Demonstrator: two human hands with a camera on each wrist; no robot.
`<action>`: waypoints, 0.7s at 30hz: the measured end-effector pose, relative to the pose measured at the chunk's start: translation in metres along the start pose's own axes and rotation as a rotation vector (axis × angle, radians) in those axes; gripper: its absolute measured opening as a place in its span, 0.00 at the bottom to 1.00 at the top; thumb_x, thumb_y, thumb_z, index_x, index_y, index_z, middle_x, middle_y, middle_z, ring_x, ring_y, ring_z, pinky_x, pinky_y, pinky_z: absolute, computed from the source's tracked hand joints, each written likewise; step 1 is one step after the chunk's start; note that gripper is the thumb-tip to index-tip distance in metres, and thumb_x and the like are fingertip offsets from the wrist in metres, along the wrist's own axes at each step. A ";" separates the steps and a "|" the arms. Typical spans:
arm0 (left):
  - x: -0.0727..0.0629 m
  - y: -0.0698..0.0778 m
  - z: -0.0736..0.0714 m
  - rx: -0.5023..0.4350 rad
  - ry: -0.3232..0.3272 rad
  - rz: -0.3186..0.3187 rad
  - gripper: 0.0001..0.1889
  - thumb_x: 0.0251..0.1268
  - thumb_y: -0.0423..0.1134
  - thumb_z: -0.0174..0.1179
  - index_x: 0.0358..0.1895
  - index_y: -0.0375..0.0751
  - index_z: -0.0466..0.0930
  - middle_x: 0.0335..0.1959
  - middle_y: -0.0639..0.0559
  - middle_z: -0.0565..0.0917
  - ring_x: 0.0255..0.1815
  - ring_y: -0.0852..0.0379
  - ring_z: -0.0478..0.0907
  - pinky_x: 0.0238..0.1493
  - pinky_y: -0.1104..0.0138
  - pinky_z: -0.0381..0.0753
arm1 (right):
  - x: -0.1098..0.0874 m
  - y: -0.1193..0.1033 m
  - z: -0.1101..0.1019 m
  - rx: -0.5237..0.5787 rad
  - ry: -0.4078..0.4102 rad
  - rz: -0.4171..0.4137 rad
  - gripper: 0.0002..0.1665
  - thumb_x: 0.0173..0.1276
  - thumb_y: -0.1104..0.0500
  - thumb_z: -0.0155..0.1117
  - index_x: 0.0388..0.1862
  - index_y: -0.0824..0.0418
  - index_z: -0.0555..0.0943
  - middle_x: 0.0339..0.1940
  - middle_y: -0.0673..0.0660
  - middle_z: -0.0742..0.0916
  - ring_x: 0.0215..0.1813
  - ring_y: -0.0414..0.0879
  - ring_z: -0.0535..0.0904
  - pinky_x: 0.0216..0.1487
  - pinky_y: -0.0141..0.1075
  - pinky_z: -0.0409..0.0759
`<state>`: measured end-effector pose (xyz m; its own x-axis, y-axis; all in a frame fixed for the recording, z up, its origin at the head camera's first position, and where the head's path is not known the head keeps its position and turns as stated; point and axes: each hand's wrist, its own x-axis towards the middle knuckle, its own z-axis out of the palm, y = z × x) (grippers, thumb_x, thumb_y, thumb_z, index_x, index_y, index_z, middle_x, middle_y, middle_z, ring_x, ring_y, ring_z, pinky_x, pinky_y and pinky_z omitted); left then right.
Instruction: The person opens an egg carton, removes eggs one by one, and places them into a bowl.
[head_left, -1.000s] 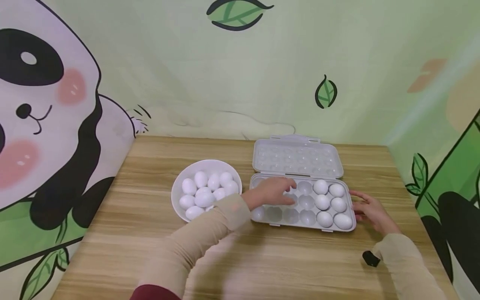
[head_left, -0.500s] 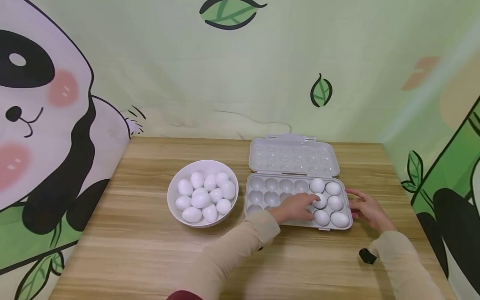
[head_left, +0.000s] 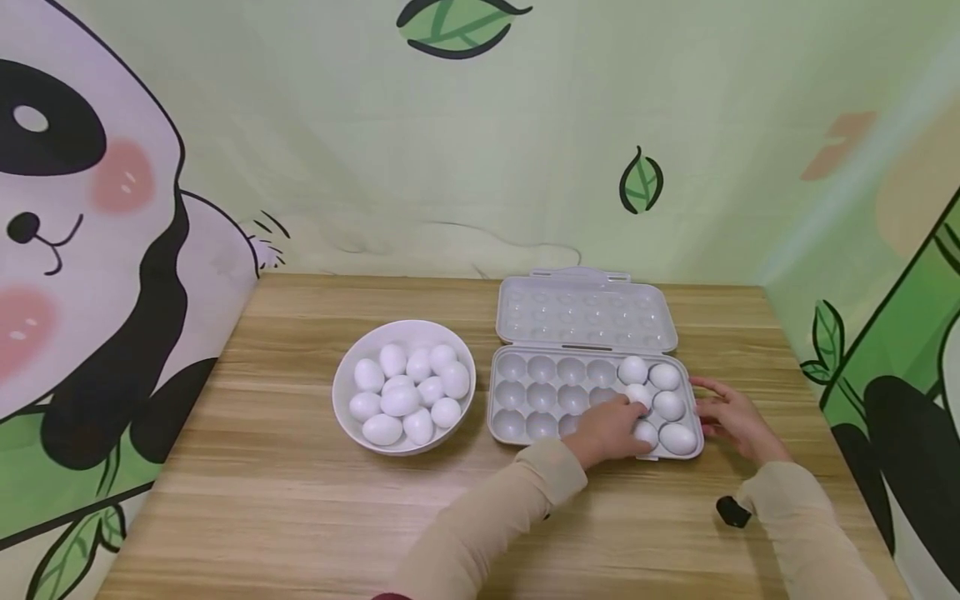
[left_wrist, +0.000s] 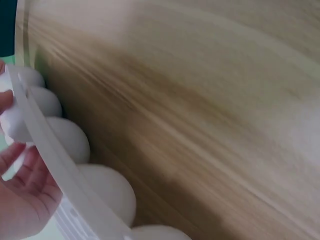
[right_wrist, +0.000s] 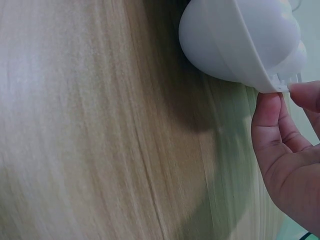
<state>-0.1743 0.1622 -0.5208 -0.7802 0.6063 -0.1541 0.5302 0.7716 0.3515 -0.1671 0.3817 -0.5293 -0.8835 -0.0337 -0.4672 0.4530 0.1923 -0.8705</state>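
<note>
An egg tray (head_left: 517, 440) of pale plastic lies on the table with its hinged lid (head_left: 585, 312) laid back. White eggs (head_left: 667, 406) fill its two rightmost columns; the cups farther left have none. My left hand (head_left: 609, 432) reaches over the tray from the front, thumb and fingers around the near egg (head_left: 647, 432) of the fifth column. In the left wrist view, that hand (left_wrist: 27, 200) has an egg (left_wrist: 16, 120) between thumb and fingers. At the tray's right end my right hand (head_left: 738, 421) grips the rim, with thumb and forefinger (right_wrist: 266, 125) close together on it.
Left of the tray stands a white bowl (head_left: 343, 408) holding several white eggs (head_left: 401, 400). Everything rests on a wood-grain table (head_left: 300, 500). Behind it hangs a wall covering (head_left: 337, 150) printed with a panda and leaves.
My left hand has moved right, from above the tray's cups to the fifth-column eggs, and its fingers have closed around one. My right hand has stayed at the tray's right end.
</note>
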 end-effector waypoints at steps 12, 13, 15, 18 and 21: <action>-0.002 0.024 0.007 0.077 0.034 -0.192 0.21 0.45 0.60 0.59 0.37 0.50 0.76 0.33 0.57 0.73 0.27 0.59 0.74 0.21 0.70 0.69 | -0.001 0.000 0.000 0.021 -0.007 -0.023 0.25 0.62 0.66 0.52 0.56 0.46 0.68 0.28 0.40 0.79 0.30 0.34 0.76 0.30 0.29 0.75; -0.002 0.025 0.007 0.088 0.037 -0.198 0.20 0.44 0.59 0.59 0.36 0.50 0.77 0.33 0.57 0.73 0.27 0.59 0.74 0.19 0.69 0.69 | -0.001 0.000 0.000 0.026 -0.008 -0.024 0.24 0.62 0.66 0.52 0.55 0.46 0.68 0.28 0.40 0.79 0.30 0.34 0.76 0.30 0.29 0.75; -0.001 0.026 0.007 0.105 0.043 -0.204 0.19 0.43 0.59 0.59 0.33 0.50 0.77 0.32 0.57 0.73 0.26 0.59 0.74 0.17 0.68 0.68 | -0.002 0.000 0.000 0.033 -0.011 -0.026 0.24 0.62 0.66 0.51 0.55 0.45 0.68 0.28 0.40 0.80 0.30 0.34 0.76 0.29 0.29 0.75; -0.001 0.026 0.008 0.112 0.055 -0.197 0.19 0.42 0.60 0.60 0.32 0.50 0.78 0.31 0.57 0.74 0.25 0.60 0.74 0.16 0.68 0.67 | -0.002 0.000 0.000 0.040 -0.015 -0.030 0.24 0.62 0.66 0.52 0.54 0.45 0.68 0.27 0.40 0.80 0.29 0.34 0.76 0.29 0.28 0.75; 0.000 0.024 0.008 0.076 0.054 -0.191 0.20 0.42 0.60 0.60 0.33 0.50 0.77 0.31 0.56 0.74 0.25 0.60 0.74 0.18 0.69 0.67 | -0.002 0.000 0.001 0.043 -0.016 -0.030 0.24 0.61 0.66 0.53 0.53 0.44 0.69 0.27 0.40 0.80 0.29 0.34 0.76 0.29 0.28 0.75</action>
<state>-0.1587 0.1829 -0.5200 -0.8843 0.4382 -0.1609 0.3932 0.8850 0.2494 -0.1651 0.3812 -0.5282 -0.8948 -0.0543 -0.4431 0.4316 0.1484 -0.8898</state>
